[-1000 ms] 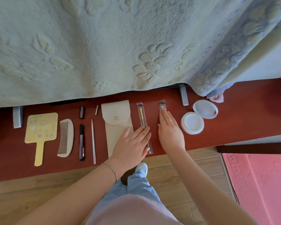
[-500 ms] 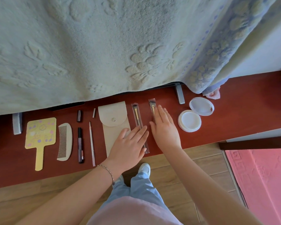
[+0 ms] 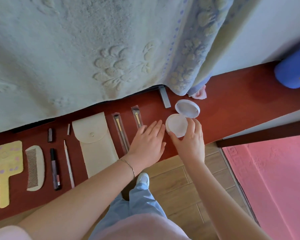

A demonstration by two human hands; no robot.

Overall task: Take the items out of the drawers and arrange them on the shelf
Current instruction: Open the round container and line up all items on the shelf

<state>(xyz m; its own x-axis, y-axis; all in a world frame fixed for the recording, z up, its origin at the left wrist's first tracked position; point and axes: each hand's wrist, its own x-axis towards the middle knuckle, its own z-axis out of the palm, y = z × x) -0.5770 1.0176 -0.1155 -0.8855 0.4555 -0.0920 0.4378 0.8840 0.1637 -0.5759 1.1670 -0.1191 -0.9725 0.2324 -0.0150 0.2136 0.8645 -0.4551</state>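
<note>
Yellow hand mirror cut by the left edge; second brush's handle under the left hand.

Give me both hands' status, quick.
Left hand: open, flat over the second brush, gripping nothing.
Right hand: fingers closed around the open white compact.

Shelf: dark red wood, smooth, slight sheen. Compact: white glossy plastic; pouch: matt cream fabric. Blanket: embossed fuzzy cloth.

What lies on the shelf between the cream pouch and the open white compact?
In the head view, two sleeved makeup brushes lie between the pouch and the compact: one beside the pouch, the other partly under the left hand.
</note>
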